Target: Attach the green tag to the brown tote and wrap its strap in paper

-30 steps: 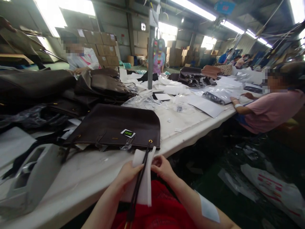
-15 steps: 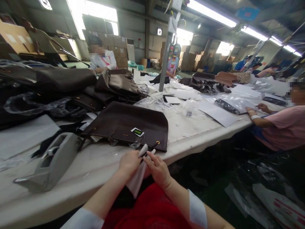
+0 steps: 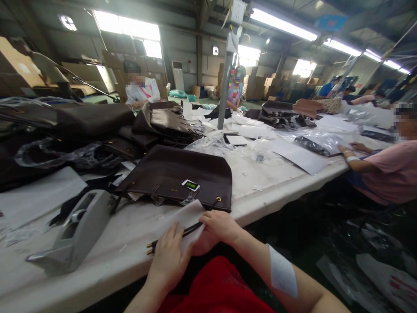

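Observation:
A dark brown leather bag point(image 3: 182, 169) lies on the table in front of me, with a black and white hang tag point(image 3: 190, 185) and a gold eyelet near its right corner. A dark cord point(image 3: 192, 229) with gold tips runs from that eyelet across a sheet of thin white paper point(image 3: 195, 211). My left hand point(image 3: 167, 256) is closed over the cord and paper near the gold tips. Closer to the eyelet, my right hand point(image 3: 220, 226) pinches the cord and the paper edge. The fingertips of both hands are partly hidden.
A grey tape dispenser point(image 3: 81, 230) stands on the table at left. Behind it are piled dark bags point(image 3: 94, 117) and loose white sheets point(image 3: 39, 195). A metal post point(image 3: 224, 87) rises mid-table. A co-worker in pink point(image 3: 391, 174) handles a plastic-wrapped item at right.
My hands have moved apart, the left one down and leftward along the cord. The white paper, bunched before, is now spread flatter under the cord, and the gold tips show.

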The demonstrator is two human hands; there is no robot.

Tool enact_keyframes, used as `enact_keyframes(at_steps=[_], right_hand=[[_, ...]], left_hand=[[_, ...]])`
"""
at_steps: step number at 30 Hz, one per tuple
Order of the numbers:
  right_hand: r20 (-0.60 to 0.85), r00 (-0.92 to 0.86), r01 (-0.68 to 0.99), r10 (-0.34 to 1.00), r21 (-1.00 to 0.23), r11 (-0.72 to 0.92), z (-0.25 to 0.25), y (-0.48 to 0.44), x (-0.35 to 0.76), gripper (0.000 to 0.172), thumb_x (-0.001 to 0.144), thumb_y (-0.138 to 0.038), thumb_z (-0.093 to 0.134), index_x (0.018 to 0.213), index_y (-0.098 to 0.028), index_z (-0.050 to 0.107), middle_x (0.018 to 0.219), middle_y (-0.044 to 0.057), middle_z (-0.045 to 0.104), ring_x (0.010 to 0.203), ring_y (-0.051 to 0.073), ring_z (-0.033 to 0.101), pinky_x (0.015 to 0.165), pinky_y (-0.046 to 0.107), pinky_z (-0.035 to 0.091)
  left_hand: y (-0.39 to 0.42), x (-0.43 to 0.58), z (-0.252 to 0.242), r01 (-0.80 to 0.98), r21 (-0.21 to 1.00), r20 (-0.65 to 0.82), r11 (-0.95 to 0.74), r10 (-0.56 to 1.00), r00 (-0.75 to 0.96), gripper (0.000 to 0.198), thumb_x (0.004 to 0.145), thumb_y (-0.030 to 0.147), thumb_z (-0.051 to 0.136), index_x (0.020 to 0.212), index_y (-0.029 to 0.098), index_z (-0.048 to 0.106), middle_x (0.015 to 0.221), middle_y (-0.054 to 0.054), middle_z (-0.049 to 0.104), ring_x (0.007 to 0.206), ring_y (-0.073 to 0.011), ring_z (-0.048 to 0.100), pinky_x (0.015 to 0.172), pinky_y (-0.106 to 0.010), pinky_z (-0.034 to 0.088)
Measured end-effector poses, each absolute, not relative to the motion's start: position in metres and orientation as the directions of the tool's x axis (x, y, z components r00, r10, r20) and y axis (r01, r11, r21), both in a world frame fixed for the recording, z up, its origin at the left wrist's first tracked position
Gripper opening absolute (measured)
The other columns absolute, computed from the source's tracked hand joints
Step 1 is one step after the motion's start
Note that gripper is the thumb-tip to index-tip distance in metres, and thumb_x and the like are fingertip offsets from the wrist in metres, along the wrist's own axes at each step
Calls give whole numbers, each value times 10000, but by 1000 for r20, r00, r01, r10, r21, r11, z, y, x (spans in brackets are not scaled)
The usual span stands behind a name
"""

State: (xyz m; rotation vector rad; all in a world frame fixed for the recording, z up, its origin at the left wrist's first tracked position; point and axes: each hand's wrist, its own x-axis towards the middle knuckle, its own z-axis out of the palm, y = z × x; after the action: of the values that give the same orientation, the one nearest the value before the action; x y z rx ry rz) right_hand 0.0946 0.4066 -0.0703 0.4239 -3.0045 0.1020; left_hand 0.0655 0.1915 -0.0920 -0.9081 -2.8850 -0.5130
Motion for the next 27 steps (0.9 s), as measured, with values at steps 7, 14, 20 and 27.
enact_keyframes(at_steps=[7,14,20,27], right_hand=[[5,-962,-271,-271,11,962,-54,403,94,197,921,-341,493,981,-195,610,975,48,681,851,214,666,667,288,485],[-111,-951,-285,-289,-53,957,-41,408,92,272,902,-404,521,1023,-190,637,1030,82,678,914,228,668,721,286,486],[-154,-917,-344,-369,-168,924,-38,415,80,248,907,-298,524,1102,-185,626,1110,86,671,1045,235,637,893,316,481],[-18,-968,-240,-250,-223,945,-32,405,69,376,844,-307,630,1178,-151,562,1120,103,653,1011,242,640,877,345,510]], left_hand=[[182,97,-82,547,193,134,814,531,-837,401,902,313,509,1243,135,622,1195,-135,609,1109,-280,551,1005,-459,442],[181,98,-92,548,285,250,787,491,-835,343,940,300,445,1176,165,654,1026,-94,629,942,-253,587,867,-439,496],[173,84,-95,311,613,93,727,324,-941,388,930,387,412,1088,158,681,1075,-77,695,1007,-244,622,947,-383,449],[167,60,-95,14,676,-259,737,256,-931,445,854,467,417,995,160,707,987,-73,726,954,-242,643,859,-329,448]])
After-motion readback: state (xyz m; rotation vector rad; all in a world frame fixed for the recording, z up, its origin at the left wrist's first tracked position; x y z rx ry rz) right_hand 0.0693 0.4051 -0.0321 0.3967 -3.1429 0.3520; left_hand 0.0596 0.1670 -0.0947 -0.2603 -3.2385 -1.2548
